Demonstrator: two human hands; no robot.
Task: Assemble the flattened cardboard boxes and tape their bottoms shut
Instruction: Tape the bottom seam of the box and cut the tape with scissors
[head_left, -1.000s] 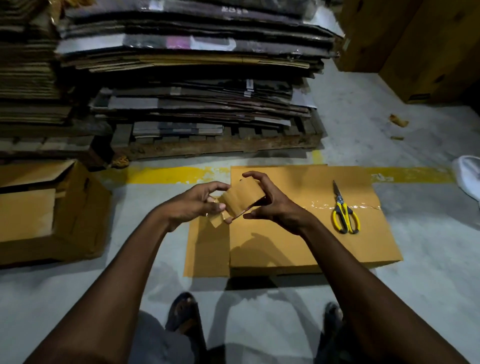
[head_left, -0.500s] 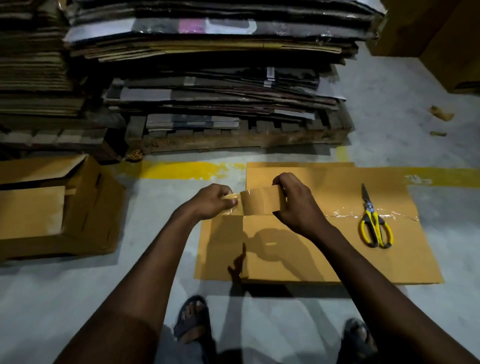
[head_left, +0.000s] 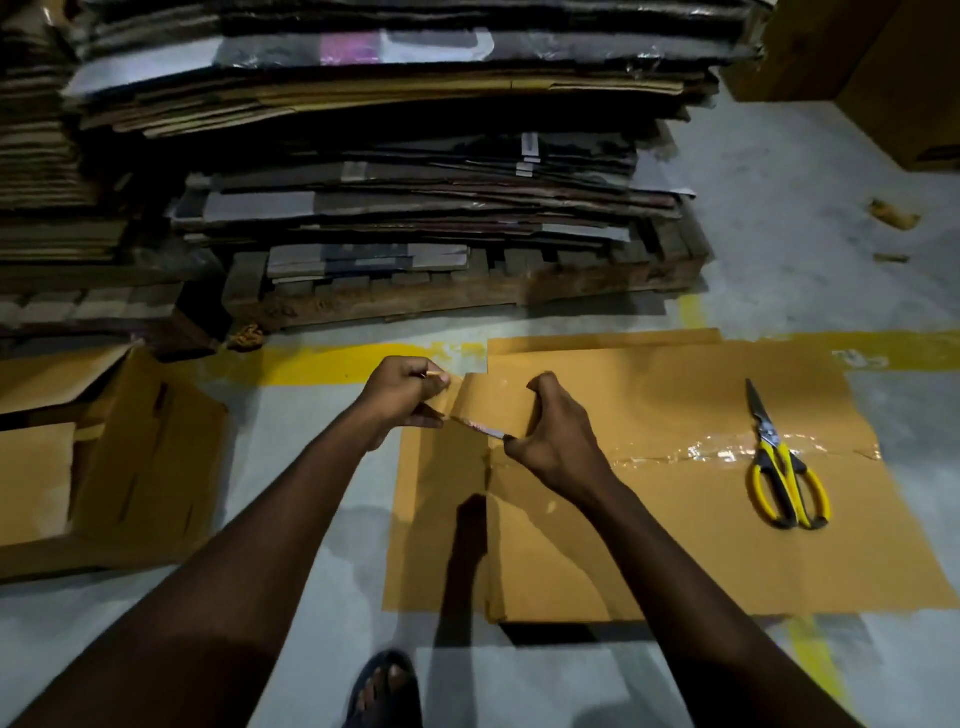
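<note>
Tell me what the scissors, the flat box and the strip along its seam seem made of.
Scissors: dull grey metal blades, apparently steel; yellow-and-black handles look like moulded plastic. Flat box: matte tan cardboard, judging by its creased fold and thick edge. Seam strip: probably clear plastic tape, since it glints and wrinkles.

Single head view, forward and down, seemingly close over floor

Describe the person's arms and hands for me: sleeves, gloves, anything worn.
Both arms are bare as far up as the frame shows, with no sleeve on the left forearm or the right forearm. The left hand and right hand are gloveless, and neither wrist carries a watch or band. The light is too dim to rule out rings. One foot wears a dark open-toed sandal.
</note>
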